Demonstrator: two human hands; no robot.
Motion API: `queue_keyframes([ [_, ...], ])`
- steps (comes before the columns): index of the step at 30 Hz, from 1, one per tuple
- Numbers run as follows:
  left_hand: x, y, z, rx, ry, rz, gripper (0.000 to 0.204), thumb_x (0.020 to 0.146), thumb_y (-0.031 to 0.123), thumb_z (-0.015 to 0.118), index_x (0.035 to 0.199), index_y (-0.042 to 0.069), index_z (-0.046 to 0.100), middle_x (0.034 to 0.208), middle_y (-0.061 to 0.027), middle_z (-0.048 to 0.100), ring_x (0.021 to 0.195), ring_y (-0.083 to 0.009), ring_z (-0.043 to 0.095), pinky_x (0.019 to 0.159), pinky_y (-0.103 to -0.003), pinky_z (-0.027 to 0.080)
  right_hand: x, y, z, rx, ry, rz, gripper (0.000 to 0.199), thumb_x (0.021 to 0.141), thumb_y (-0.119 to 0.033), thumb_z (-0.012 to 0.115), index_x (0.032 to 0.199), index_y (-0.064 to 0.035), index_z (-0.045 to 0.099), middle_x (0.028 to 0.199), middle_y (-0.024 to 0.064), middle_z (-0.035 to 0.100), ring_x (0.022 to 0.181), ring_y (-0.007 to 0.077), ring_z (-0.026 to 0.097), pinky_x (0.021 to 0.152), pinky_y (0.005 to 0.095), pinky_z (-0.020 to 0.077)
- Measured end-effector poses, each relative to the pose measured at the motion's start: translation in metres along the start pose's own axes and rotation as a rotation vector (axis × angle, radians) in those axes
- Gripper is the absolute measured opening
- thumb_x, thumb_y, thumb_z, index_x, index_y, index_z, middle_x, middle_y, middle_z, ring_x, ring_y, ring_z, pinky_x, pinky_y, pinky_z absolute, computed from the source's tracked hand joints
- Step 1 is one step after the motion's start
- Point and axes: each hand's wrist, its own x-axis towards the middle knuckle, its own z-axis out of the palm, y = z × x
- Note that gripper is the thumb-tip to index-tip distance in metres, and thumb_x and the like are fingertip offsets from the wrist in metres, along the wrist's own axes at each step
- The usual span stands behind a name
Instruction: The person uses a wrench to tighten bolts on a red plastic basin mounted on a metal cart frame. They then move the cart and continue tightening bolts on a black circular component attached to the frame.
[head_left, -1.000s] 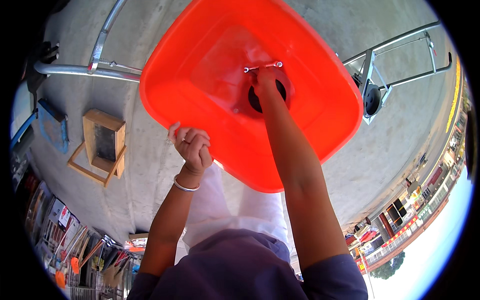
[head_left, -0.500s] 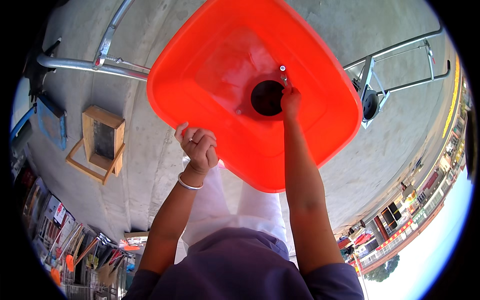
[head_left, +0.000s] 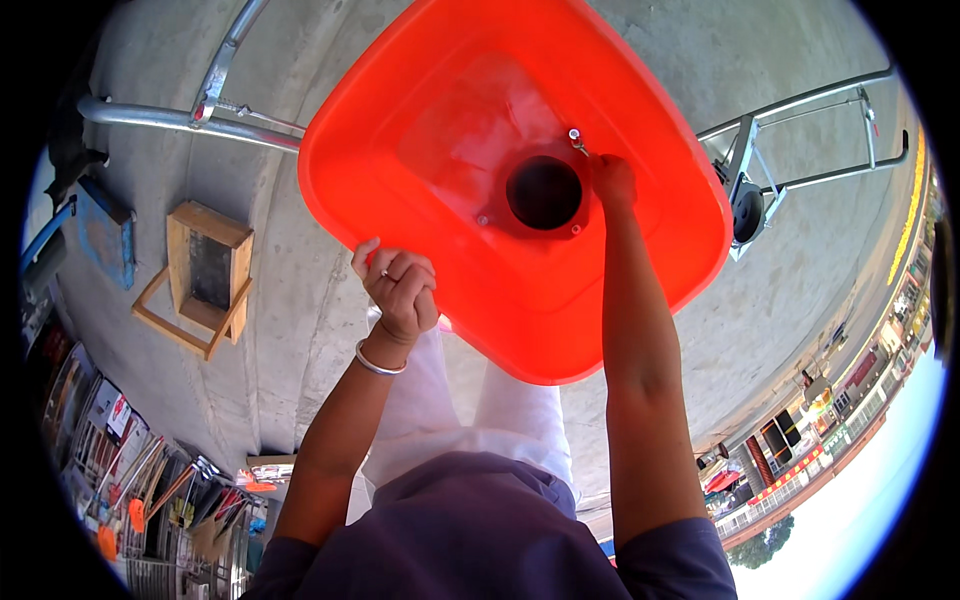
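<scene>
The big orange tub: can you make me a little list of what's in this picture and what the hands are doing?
Main thing: big orange plastic tub, round dark hole in its bottom
Left hand: grips the tub's near rim
Right hand: inside the tub, at a small metal bolt beside the hole
Ground: grey concrete
Nearby: small wooden frame, metal hand trolley

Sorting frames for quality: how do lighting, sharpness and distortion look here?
Head view: harsh daylight, sheen on the orange tub floor; left hand and right hand sharp; fisheye bends the metal rail and blackens the corners.
</scene>
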Motion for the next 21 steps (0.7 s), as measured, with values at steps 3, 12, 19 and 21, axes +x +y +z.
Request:
queue_keyframes([
  [3, 0.001, 0.000, 0.000, -0.002, 0.001, 0.001, 0.015, 0.069, 0.005, 0.041, 0.056, 0.013, 0.039, 0.063, 0.0013, 0.054, 0.069, -0.0180, 0.045, 0.099, -0.041, 0.026, 0.005, 0.008, 0.007, 0.018, 0.027, -0.036, 0.041, 0.085, -0.040, 0.053, 0.084, -0.0009, 0.066, 0.083, 0.0220, 0.063, 0.082, 0.0348, 0.062, 0.067, 0.0434, 0.0466],
  [12, 0.001, 0.001, 0.002, -0.012, 0.014, 0.005, 0.015, 0.069, 0.005, 0.041, 0.056, 0.013, 0.039, 0.062, 0.0014, 0.054, 0.068, -0.0176, 0.045, 0.099, -0.040, 0.026, 0.018, 0.037, 0.053, 0.416, -0.049, -0.012, 0.036, 0.091, -0.032, 0.046, 0.082, -0.0031, 0.064, 0.070, 0.0077, 0.062, 0.069, 0.0231, 0.061, 0.062, 0.0369, 0.0448],
  [19, 0.001, 0.001, 0.000, -0.001, -0.001, -0.006, 0.015, 0.068, 0.005, 0.040, 0.056, 0.013, 0.039, 0.062, 0.0013, 0.053, 0.067, -0.0177, 0.044, 0.099, -0.040, 0.026, -0.021, -0.076, 0.060, 1.503, -0.387, 0.584, 0.030, 0.097, -0.029, 0.032, 0.090, -0.0074, 0.053, 0.075, 0.0058, 0.059, 0.075, 0.0214, 0.059, 0.070, 0.0409, 0.0488],
  [21, 0.001, 0.001, 0.000, 0.000, -0.005, -0.001, 0.015, 0.068, 0.004, 0.040, 0.056, 0.013, 0.038, 0.062, 0.0013, 0.053, 0.067, -0.0178, 0.044, 0.099, -0.040, 0.025, -0.004, -0.108, 0.058, 2.072, -0.267, 0.667, 0.032, 0.098, -0.027, 0.030, 0.092, -0.0050, 0.053, 0.087, 0.0074, 0.061, 0.079, 0.0224, 0.059, 0.076, 0.0419, 0.0493],
])
